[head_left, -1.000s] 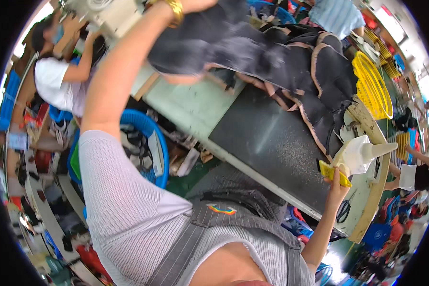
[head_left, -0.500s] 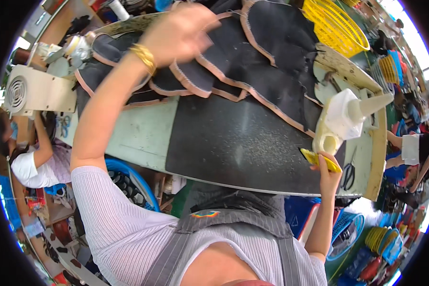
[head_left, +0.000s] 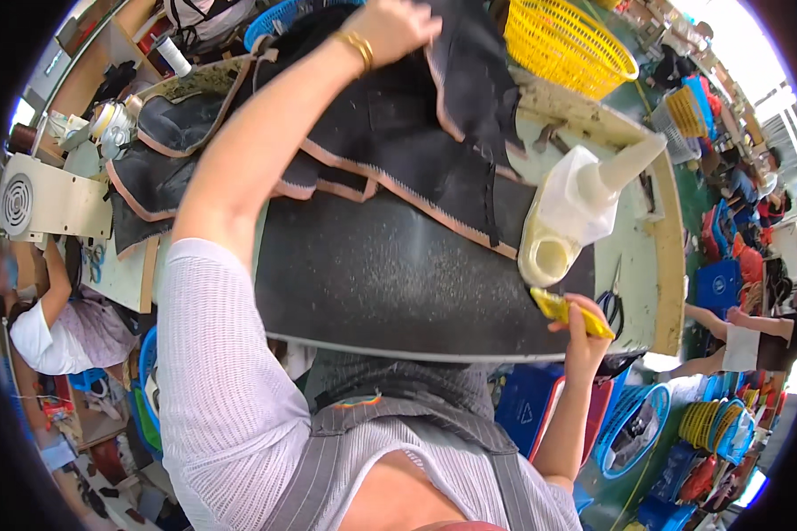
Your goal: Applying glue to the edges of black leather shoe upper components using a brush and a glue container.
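The head view showed, at the left, a cream machine housing (head_left: 75, 202), with black panels (head_left: 416, 168) edged in beige spread from beside it across the far side of the worktable. Farther right, the left hand (head_left: 398, 34) reached over the pile, its fingers bent at the edge of the upper panel (head_left: 469, 71); whether they pinched it could not be told. The pile lay beneath and around that hand, far of the right one, and overlapped the dark mat (head_left: 381, 296). The step in hand looked like arranging or lifting a panel; the next move seemed to call for a sure grip on its edge, clear of the white squeeze bottle (head_left: 580, 199) standing right of the pile. Near the bottle, the right hand (head_left: 583, 341) had its fingers closed round a yellow tool (head_left: 551, 305), its exact kind unclear. Scissors (head_left: 613, 305) lay just right of it.
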Available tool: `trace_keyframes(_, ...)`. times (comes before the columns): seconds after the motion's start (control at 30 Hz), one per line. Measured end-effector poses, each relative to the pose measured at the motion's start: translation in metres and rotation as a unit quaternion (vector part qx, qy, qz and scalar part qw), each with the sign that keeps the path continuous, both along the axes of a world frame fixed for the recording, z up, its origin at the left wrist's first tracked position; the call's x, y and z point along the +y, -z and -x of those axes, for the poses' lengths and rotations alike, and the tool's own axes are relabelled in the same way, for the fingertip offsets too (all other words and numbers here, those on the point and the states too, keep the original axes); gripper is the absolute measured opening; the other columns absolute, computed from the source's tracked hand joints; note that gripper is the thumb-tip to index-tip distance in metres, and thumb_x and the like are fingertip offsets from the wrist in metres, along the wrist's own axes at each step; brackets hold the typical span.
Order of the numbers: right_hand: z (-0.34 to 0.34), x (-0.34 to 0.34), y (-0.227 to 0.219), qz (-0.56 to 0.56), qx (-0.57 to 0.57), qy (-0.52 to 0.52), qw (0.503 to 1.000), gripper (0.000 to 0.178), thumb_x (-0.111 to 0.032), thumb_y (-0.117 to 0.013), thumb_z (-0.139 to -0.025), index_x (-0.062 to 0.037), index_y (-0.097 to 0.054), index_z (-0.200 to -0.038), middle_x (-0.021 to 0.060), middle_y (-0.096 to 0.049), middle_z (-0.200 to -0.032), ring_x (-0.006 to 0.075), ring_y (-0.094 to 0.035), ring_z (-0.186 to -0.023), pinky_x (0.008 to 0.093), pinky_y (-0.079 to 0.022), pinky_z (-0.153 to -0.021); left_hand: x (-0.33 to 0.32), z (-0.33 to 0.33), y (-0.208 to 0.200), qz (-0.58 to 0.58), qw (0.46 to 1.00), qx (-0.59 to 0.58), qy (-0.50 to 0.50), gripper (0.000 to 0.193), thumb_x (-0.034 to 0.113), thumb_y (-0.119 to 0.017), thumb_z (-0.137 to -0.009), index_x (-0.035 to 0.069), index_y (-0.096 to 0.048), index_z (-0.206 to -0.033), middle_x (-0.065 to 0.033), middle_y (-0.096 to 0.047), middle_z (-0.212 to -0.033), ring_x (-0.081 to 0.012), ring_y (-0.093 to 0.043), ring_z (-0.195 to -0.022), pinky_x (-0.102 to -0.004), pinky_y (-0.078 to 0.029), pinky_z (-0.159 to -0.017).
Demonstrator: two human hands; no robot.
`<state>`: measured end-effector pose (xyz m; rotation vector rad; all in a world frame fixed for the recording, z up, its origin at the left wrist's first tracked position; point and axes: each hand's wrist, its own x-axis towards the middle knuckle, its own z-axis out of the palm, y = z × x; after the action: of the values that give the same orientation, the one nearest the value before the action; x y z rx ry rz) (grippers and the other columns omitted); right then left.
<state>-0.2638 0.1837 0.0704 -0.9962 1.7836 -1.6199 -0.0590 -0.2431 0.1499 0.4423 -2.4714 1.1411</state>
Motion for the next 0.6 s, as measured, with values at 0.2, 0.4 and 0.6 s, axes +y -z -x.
trace_keyframes(0.2,-0.001,-0.008,-0.003,0.000,0.014,-0.082,0.996,0.012,0.005,-0.054,-0.082,0.0060,-0.061,-0.092,0.0104,-0.058,-0.091,0.0123,-0.059,-0.071,0.0204,-0.049,-0.061,0.162,-0.071,-0.084,0.054,0.996,0.069,-0.034,0.027,0.007,-0.057,-0.072,0.011,-0.063,-0.098,-0.0073,-0.063,-0.098,-0.0221,-0.061,-0.075,-0.0307,-0.049,-0.064)
trace_keyframes(0.4,-0.016,0.007,-0.026,0.037,0.093,-0.143,0.985,0.027,0.010,-0.054,-0.073,0.0032,-0.052,-0.099,0.0096,-0.060,-0.085,0.0126,-0.056,-0.076,0.0219,-0.044,-0.072,0.347,-0.138,0.008,-0.167,0.957,-0.083,-0.221,0.038,0.011,-0.059,-0.066,0.005,-0.062,-0.103,-0.0165,-0.060,-0.107,-0.0165,-0.055,-0.063,-0.0265,-0.047,-0.056)
trace_keyframes(0.6,-0.095,-0.024,-0.046,-0.074,0.300,-0.362,0.879,0.044,-0.007,-0.063,-0.065,-0.0020,-0.048,-0.105,0.0093,-0.056,-0.065,0.0221,-0.058,-0.057,0.0301,-0.045,-0.056,0.399,-0.165,0.109,-0.498,0.840,0.154,-0.152,0.046,0.033,-0.066,-0.072,0.003,-0.058,-0.105,-0.0133,-0.051,-0.122,-0.0290,-0.051,-0.082,-0.0344,-0.047,-0.078)
